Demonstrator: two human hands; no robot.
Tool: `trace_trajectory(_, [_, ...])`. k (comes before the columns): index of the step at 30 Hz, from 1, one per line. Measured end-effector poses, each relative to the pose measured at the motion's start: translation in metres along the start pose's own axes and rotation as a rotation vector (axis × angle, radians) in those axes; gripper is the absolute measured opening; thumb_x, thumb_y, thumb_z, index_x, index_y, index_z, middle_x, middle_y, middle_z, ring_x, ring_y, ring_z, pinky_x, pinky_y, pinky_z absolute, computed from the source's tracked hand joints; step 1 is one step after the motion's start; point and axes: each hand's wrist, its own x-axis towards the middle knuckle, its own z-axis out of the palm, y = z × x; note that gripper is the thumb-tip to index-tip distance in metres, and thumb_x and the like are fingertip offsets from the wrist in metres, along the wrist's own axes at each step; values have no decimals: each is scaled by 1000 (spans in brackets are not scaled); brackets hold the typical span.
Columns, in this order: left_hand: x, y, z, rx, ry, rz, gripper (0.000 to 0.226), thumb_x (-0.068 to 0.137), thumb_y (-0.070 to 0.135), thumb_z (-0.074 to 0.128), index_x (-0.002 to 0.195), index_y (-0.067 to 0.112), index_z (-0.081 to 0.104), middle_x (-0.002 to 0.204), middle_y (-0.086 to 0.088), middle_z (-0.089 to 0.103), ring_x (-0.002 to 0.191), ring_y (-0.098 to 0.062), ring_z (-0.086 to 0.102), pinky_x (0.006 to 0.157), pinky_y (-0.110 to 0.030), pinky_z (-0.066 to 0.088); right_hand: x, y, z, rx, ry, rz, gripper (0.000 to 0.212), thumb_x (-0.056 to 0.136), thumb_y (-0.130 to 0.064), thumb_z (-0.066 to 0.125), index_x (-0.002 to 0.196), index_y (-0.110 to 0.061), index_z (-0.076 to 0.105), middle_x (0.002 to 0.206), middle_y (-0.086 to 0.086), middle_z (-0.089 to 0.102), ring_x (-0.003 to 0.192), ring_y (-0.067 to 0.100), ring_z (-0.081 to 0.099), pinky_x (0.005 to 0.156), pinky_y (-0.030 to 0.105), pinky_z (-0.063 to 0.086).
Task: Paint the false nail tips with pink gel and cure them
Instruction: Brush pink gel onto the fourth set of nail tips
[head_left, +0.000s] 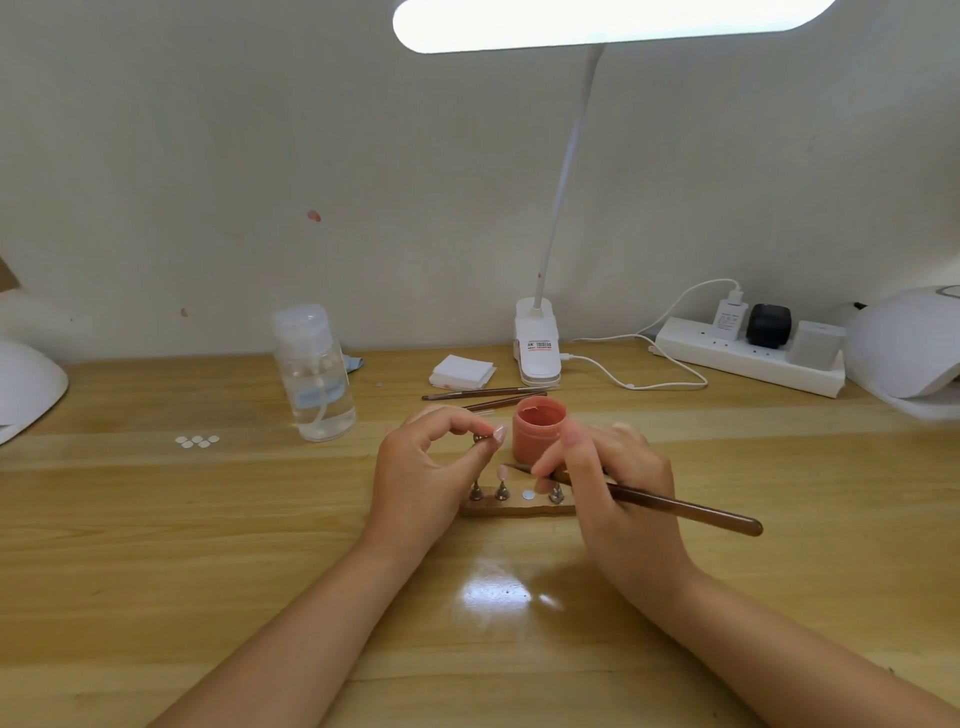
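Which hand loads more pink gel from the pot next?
Right. The right hand already grips the brush, its tip beside the open pink pot. The left hand is busy pinching a nail stand.

Home nail desk: curing lamp, gel pot.

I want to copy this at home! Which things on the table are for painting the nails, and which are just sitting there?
For the job:
- pink gel pot
- brush in the right hand
- nail tip on its peg, pinched by the left hand
- wooden stand
- curing lamp

Just lying about:
- clear bottle
- spare brushes
- white pads
- power strip
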Motion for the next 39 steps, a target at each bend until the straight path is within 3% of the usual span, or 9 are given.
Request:
trace_trajectory(4, [-1,1,0,-19,-9,6,14,72,11,75,70,23,68,76,12,64,80,1,58,76,-15,46,4,1,1,-42,15,47,37,91,-33,34,67,-24,61,66,-13,64,73,1,59,76,25,42])
trace_trajectory(7, [-1,1,0,-21,-6,6,15,72,10,75,70,23,68,75,11,63,79,0,57,75,-21,49,4,1,3,-72,-7,45,42,91,-34,35,66,-17,64,66,-6,66,71,7,60,76,27,42])
trace_trajectory(13, [0,0,0,6,2,14,16,71,6,75,70,21,68,75,11,63,80,-2,57,75,-6,40,0,-1,0,-58,-3,-32,44,91,-26,36,58,-17,63,55,-12,59,62,0,57,71,16,37])
trace_trajectory(18, [-1,1,0,-14,10,23,14,71,9,76,70,21,69,75,10,64,79,0,57,75,-8,41,4,1,3,-113,19,7,40,91,-30,36,67,-16,65,65,-9,63,69,8,56,73,22,39])
trace_trajectory(25, [0,-1,0,22,11,36,14,71,5,75,69,17,69,74,12,62,78,2,55,74,-8,40,0,0,2,-108,-24,-84,44,92,-24,36,58,-17,63,56,-14,58,61,2,55,72,18,36])
trace_trajectory(32, [-1,0,0,1,11,33,19,71,7,76,69,24,68,75,11,63,78,3,56,75,-9,41,4,2,6,-184,1,-73,37,92,-27,39,67,-15,64,68,-8,64,68,3,54,72,25,38])
trace_trajectory(35, [-1,0,0,24,4,35,22,71,4,75,70,24,68,75,12,62,79,4,55,75,-8,40,2,1,3,-145,-32,-122,37,92,-23,38,63,-23,61,60,-12,61,63,2,54,71,22,36])
trace_trajectory(39, [0,0,0,25,12,29,17,71,5,75,69,20,68,74,12,61,78,3,55,75,-8,39,1,2,1,-100,-15,-107,42,92,-21,37,59,-16,63,57,-12,59,61,2,54,72,18,37])
